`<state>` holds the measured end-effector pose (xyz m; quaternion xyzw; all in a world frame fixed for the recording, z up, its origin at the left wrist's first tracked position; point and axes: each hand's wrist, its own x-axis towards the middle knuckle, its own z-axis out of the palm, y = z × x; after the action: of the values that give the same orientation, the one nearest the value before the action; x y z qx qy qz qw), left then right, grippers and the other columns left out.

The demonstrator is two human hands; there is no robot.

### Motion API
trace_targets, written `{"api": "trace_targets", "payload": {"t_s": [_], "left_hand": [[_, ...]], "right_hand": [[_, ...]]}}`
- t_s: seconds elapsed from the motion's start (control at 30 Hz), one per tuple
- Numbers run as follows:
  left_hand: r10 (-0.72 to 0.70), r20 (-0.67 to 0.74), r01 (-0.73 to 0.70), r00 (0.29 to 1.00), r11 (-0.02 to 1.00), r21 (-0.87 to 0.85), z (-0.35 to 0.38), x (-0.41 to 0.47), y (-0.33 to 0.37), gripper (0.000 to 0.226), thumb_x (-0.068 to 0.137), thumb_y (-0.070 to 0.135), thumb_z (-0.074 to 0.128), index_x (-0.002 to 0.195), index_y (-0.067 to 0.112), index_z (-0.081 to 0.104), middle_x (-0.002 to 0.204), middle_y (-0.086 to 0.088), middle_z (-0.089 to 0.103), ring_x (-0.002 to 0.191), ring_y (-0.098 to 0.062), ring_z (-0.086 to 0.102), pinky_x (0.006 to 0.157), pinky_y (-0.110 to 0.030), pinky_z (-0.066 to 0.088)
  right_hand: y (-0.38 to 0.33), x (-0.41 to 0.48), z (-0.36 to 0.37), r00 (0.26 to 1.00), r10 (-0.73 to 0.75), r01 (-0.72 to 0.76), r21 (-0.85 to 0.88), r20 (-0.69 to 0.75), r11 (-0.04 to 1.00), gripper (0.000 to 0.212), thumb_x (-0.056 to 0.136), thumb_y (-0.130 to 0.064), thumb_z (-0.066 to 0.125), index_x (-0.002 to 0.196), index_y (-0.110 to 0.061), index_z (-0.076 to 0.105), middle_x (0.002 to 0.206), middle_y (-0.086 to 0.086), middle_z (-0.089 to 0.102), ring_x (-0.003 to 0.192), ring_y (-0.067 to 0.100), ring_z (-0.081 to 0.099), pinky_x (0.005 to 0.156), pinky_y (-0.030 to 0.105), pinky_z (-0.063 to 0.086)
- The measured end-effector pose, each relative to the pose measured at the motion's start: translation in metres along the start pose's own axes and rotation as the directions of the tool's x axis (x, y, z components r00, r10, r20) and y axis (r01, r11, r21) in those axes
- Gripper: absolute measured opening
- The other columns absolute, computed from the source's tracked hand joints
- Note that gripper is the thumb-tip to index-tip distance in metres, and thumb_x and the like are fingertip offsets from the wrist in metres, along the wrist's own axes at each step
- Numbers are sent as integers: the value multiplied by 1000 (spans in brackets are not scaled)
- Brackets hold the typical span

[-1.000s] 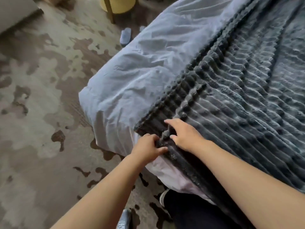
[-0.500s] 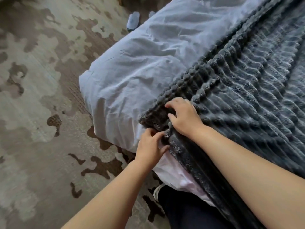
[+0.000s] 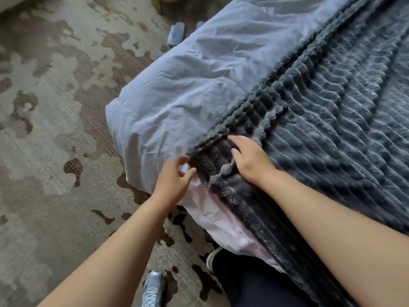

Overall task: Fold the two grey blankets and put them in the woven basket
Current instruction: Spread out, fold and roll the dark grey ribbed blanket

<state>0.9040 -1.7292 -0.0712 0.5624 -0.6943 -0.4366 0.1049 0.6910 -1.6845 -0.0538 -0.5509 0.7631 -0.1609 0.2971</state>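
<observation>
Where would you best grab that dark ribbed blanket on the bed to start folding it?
At its near corner, coming from the carpet side: the grey blanket lies flat on the bed, and its layered edges end there, over the sheet.

i see bare sheet (image 3: 199, 85) left of the blanket (image 3: 332, 129), open room to reach across. the carpet (image 3: 55, 151) beside the bed (image 3: 221, 222) is open too, except for slippers (image 3: 176, 33) by its far side and a shoe (image 3: 153, 289) on the near side.
</observation>
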Motion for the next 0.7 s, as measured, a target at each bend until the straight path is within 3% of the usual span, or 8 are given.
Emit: {"api": "trace_targets", "payload": {"t_s": [0.07, 0.1, 0.2, 0.3, 0.37, 0.43, 0.57, 0.7], "left_hand": [[-9, 9, 9, 1000, 1000, -12, 0, 9, 7, 57, 84, 34, 70, 135, 23, 46, 123, 8, 47, 88, -10, 57, 81, -27, 46], [11, 47, -13, 999, 999, 39, 2, 15, 10, 54, 84, 34, 71, 132, 22, 48, 117, 8, 48, 89, -13, 57, 80, -27, 44], [22, 208, -67, 978, 975, 210, 8, 33, 18, 12, 94, 27, 57, 90, 16, 60, 79, 0, 59, 77, -24, 56, 65, -30, 38], [-126, 40, 126, 991, 992, -8, -6, 48, 14, 28, 100, 24, 45, 76, 16, 58, 68, -3, 57, 71, -26, 54, 63, -33, 42], [-177, -71, 185, 982, 975, 123, -14, 51, 12, 24, 98, 25, 49, 82, 10, 60, 76, -8, 60, 76, -26, 53, 62, -31, 36], [-209, -60, 218, 976, 941, 260, -11, 47, 19, 21, 95, 26, 54, 101, 8, 61, 93, -12, 62, 86, -28, 56, 70, -30, 39], [-178, -208, 229, 962, 940, 252, 5, 19, 51, 40, 89, 20, 52, 129, 13, 50, 138, -16, 42, 124, -33, 43, 105, -43, 38], [-16, -122, 51, 992, 956, 288, 29, -31, 81, 44, 83, 13, 52, 126, 20, 54, 135, -11, 41, 119, -29, 44, 101, -36, 38]], "right_hand": [[11, -18, 1, 990, 95, -100, -38, -107, 994, 44, 97, -15, 42, 141, -11, 42, 147, 10, 41, 137, 27, 33, 116, 40, 20], [17, -27, 3, 984, 151, -159, -79, -100, 984, 48, 98, -19, 42, 145, -13, 36, 152, 10, 33, 142, 27, 26, 118, 42, 14], [41, -55, 10, 939, 331, -311, -186, 88, 932, 59, 101, -37, 31, 153, -19, 9, 162, 3, 2, 149, 21, -1, 119, 41, -1], [65, -76, 9, 900, 385, -331, -253, 204, 909, 60, 102, -42, 24, 153, -24, 0, 162, -4, -6, 148, 16, -7, 119, 38, -2], [74, -86, 5, 897, 395, -341, -253, 201, 905, 59, 102, -43, 25, 153, -27, 1, 161, -7, -6, 148, 14, -8, 119, 37, -3], [76, -97, 2, 897, 418, -383, -220, 145, 897, 59, 102, -41, 28, 154, -25, 5, 162, -5, -1, 148, 14, -5, 119, 36, -2], [79, -137, -10, 875, 483, -483, -7, 10, 876, 54, 102, -32, 35, 152, -19, 21, 160, -2, 17, 148, 16, 10, 120, 33, 9], [84, -200, -15, 821, 567, -565, 56, -59, 823, 47, 100, -26, 39, 147, -19, 36, 154, -2, 31, 142, 16, 26, 118, 32, 21]]}}
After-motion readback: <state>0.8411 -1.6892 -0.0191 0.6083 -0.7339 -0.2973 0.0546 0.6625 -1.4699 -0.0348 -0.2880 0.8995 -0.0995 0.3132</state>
